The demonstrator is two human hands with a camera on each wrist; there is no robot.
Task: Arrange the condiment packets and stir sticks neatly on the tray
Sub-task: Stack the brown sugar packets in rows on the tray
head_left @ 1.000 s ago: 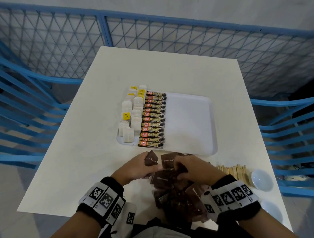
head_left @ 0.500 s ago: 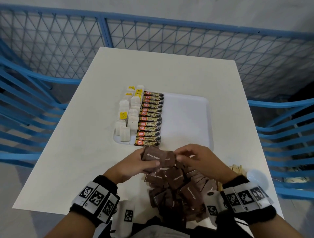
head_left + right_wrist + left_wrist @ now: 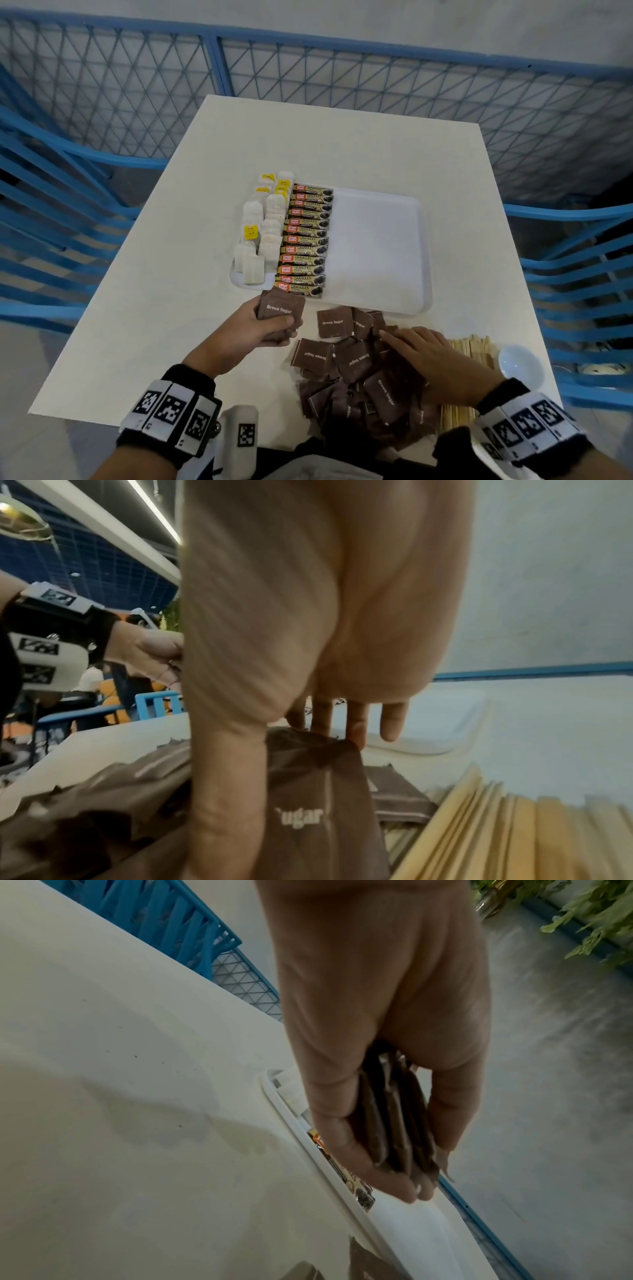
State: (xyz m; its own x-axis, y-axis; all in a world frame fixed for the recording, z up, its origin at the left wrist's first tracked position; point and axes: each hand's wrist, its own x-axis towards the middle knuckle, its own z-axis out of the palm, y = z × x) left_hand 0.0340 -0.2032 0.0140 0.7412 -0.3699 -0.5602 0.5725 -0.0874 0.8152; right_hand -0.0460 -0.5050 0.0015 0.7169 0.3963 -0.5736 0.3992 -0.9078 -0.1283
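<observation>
L hand (image 3: 263, 329) curled, gripping, R hand (image 3: 431, 363) flat, fingers extended

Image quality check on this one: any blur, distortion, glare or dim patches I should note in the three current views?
Head view: sharp, packet print legible, wide-angle bending of the blue railing. Left wrist view: dim and soft, the left hand casting a broad shadow on the table. Right wrist view: motion blur on the stir sticks and the right hand.

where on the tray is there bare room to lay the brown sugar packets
The tray's right half is bare, from the coffee stick column to its right rim. Its left side is crowded with tea bags. The loose sugar pile crowds the table's near edge.
</observation>
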